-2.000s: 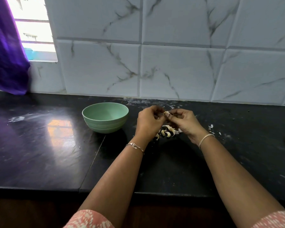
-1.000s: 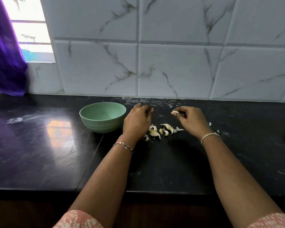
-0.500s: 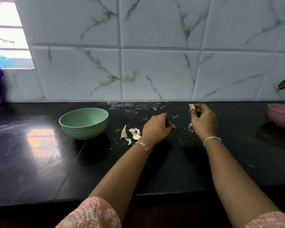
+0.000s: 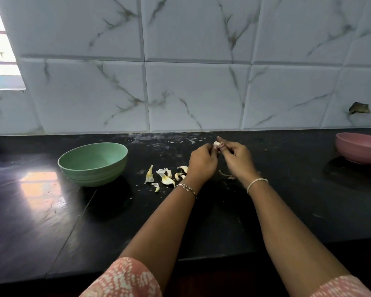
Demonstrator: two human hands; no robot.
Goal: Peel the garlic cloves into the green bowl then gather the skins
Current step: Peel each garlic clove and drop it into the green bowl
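A green bowl (image 4: 92, 162) stands on the black counter at the left; its inside looks bare. To its right lie several pale garlic skins (image 4: 167, 177). Above and right of them my left hand (image 4: 202, 162) and my right hand (image 4: 237, 157) meet over the counter. Both pinch a small white garlic clove (image 4: 216, 144) between their fingertips. A thin strip of skin (image 4: 226, 175) lies under my right wrist.
A pink bowl (image 4: 360, 150) sits at the counter's far right, cut by the frame edge. The marble-tiled wall (image 4: 193, 93) rises close behind the hands, with a chipped spot at the right. The counter's front edge (image 4: 201, 259) runs below my forearms.
My hands parted and moved right; the right hand came up holding a clove. Now both hands are together again on that clove. The camera turned right, showing the pink bowl.
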